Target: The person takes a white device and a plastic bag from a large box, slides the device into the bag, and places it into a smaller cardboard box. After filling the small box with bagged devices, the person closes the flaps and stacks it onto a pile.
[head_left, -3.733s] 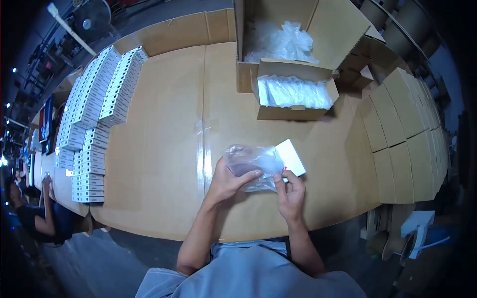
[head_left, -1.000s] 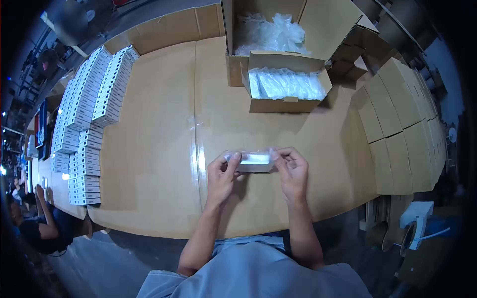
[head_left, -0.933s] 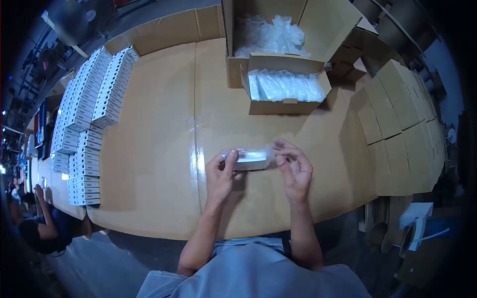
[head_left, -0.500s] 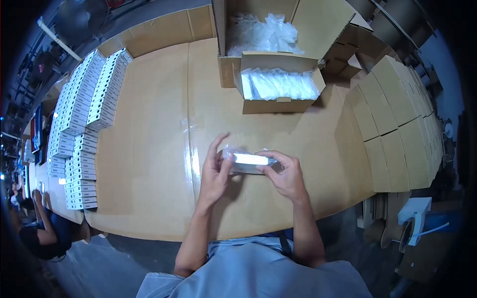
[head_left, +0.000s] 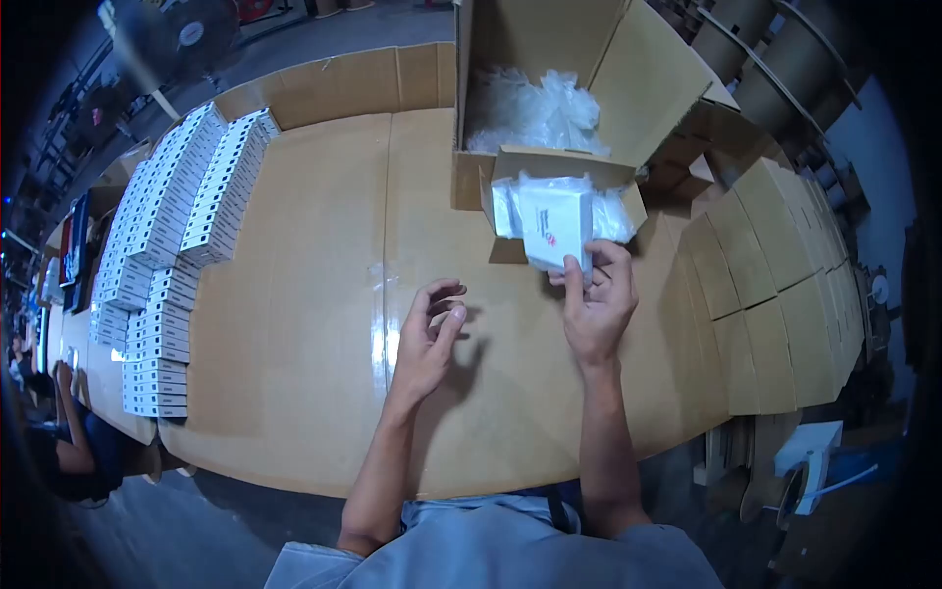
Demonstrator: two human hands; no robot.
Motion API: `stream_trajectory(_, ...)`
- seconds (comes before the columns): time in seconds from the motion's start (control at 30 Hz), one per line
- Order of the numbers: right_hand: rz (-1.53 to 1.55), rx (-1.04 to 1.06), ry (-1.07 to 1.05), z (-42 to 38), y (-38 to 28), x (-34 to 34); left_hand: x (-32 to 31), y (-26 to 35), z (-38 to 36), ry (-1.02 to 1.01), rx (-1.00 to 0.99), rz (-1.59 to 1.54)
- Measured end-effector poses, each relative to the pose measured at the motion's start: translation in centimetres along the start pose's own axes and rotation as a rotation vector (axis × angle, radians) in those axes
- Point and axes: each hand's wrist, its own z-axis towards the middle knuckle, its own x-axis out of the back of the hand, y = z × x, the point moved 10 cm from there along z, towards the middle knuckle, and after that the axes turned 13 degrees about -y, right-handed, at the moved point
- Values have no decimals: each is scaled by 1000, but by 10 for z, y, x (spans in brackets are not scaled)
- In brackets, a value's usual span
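My right hand point(head_left: 601, 299) grips a flat white box point(head_left: 555, 226) in a clear plastic bag by its near right corner. Dark print and a small red mark show on its upper face. The box is held up in front of an open brown carton point(head_left: 508, 251) and hides part of it. Inside that carton, bagged items point(head_left: 614, 218) show on both sides of the held box. Over the middle of the cardboard-covered table point(head_left: 304, 324), my left hand point(head_left: 430, 337) holds nothing, its fingers curved and apart.
Stacks of small white boxes point(head_left: 157, 339) line the table's left side. Behind the carton stands a larger open box point(head_left: 667, 83) with clear plastic bags point(head_left: 545, 113). Closed brown cartons point(head_left: 760, 294) are stacked at the right. Another person's arm point(head_left: 74, 432) shows at far left.
My right hand has carried the bagged white box forward and turned its printed face up, to in front of the open carton. The left hand has let go of it. The camera view has shifted slightly.
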Motion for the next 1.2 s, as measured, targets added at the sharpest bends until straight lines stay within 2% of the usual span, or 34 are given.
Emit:
stream_trajectory(0.1,-227,123,34,23,-9,-22,4,2,11,-2,-30,30)
stream_trajectory(0.23,-528,163,-76,30,0,-49,14,16,33,-3,-63,139)
stream_trajectory(0.37,-696,137,-144,40,-8,-63,28,28,50,5,-66,189)
stream_trajectory(0.5,-771,69,-243,60,2,-78,39,30,73,-12,-75,214)
stream_trajectory(0.53,-787,-48,-275,62,15,-80,41,31,78,-13,-66,213)
stream_trajectory(0.63,-1002,-135,-365,62,13,-87,43,35,84,10,-103,210)
stream_trajectory(0.77,-1150,27,-441,37,36,-101,46,16,93,3,-19,124)
stream_trajectory(0.8,-1064,38,-441,36,42,-103,45,9,95,-5,17,99)
stream_trajectory(0.93,-1064,-4,-472,35,48,-100,35,4,97,-1,-9,75)
stream_trajectory(1.03,-986,54,-463,24,37,-87,19,4,101,-1,-50,204)
stream_trajectory(1.13,-793,73,-269,18,11,-37,6,7,102,8,-65,290)
stream_trajectory(1.2,-627,59,97,14,16,29,3,11,101,38,-53,367)
